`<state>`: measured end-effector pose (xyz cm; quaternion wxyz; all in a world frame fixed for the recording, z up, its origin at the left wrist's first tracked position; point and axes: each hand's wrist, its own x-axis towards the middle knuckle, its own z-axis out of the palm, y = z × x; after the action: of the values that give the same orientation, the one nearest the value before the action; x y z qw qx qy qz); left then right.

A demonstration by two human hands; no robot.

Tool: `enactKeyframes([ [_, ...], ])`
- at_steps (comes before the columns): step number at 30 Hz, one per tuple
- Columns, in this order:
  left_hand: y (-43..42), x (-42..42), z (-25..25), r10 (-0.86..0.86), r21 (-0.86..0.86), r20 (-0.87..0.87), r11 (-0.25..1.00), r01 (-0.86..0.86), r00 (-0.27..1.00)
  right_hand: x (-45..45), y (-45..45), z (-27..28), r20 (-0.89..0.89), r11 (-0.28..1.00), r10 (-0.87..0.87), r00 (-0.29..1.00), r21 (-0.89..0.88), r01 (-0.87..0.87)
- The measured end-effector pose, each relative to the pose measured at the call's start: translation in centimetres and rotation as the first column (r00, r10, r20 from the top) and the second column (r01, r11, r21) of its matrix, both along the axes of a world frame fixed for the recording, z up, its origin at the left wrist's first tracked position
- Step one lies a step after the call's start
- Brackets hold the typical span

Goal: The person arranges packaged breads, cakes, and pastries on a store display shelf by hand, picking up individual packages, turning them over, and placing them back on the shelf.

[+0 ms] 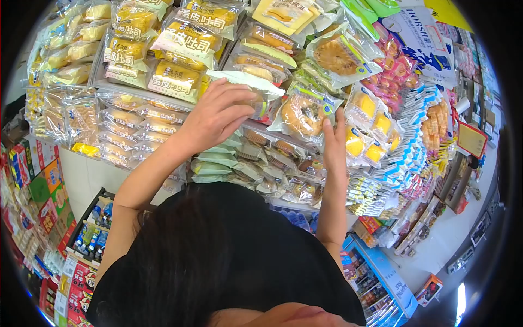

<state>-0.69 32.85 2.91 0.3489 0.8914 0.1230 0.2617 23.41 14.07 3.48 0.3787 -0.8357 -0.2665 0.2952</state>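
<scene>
My left hand [220,111] is palm down, its fingers bent over the left end of a clear-and-pale-green bread packet [260,86]; the fingertips partly cover it. Just to the right lies a clear packet holding a round, ring-shaped bread [301,117]. My right hand [334,143] grips that packet's right edge, with the thumb on its near side and the fingers at its border. Another round bread packet [335,54] rests above it. Packs of yellow cakes [364,122] lie beside my right fingers.
Yellow toast packets [177,79] fill bins at the upper left. Small wrapped cakes [122,136] and green-wrapped packets [215,163] line the near edge. Blue-and-white sachets [406,147] and pink-wrapped sweets [389,65] are on the right. A dark crate [92,229] stands at the lower left.
</scene>
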Motion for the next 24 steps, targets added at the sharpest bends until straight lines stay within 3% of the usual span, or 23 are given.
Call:
enactKeyframes([
  [3,0.1,0.0,0.1,-0.008,0.004,-0.002,1.0,0.008,1.0,-1.3,-1.4,-0.4,0.019,1.0,0.013,1.0,0.012,-0.013],
  [4,0.1,0.0,0.1,-0.01,0.004,-0.006,1.0,0.01,1.0,-2.4,-0.7,2.4,0.072,0.978,0.042,0.997,-0.209,-0.026],
  [5,0.1,0.0,0.1,-0.01,0.005,-0.007,1.0,0.01,1.0,-2.7,-0.3,4.1,0.071,0.978,0.042,0.997,-0.208,-0.027],
  [7,0.0,0.1,0.2,-0.022,0.004,-0.006,1.0,0.022,1.0,-3.2,0.2,6.4,0.161,0.842,0.172,0.972,-0.536,-0.061],
  [11,-0.4,0.7,0.4,-0.019,0.004,0.019,1.0,0.019,1.0,-1.4,2.0,8.9,0.284,0.894,0.127,0.95,-0.447,0.014],
  [13,-0.6,1.0,0.8,0.082,0.091,-0.024,0.993,-0.079,0.996,1.1,3.2,7.9,0.609,0.969,0.229,0.759,-0.216,-0.119],
  [14,-0.6,1.2,1.0,0.08,0.095,-0.021,0.992,-0.078,0.997,2.0,4.2,7.6,0.612,0.97,0.225,0.758,-0.212,-0.116],
  [16,-0.6,1.6,1.4,0.217,0.093,-0.11,0.974,-0.207,0.97,3.9,6.4,7.1,0.855,0.956,0.243,0.457,-0.133,-0.26],
  [20,-0.7,1.4,1.4,0.22,0.127,-0.147,0.971,-0.202,0.964,7.0,8.9,5.0,0.89,0.939,0.241,0.387,-0.114,-0.324],
  [23,-0.9,1.0,1.3,0.214,0.116,-0.137,0.973,-0.199,0.967,7.3,9.5,4.7,0.898,0.915,0.3,0.321,-0.176,-0.363],
  [24,-1.0,0.8,1.2,0.224,0.115,-0.13,0.971,-0.21,0.966,7.0,9.3,5.0,0.887,0.922,0.338,0.315,-0.244,-0.3],
])
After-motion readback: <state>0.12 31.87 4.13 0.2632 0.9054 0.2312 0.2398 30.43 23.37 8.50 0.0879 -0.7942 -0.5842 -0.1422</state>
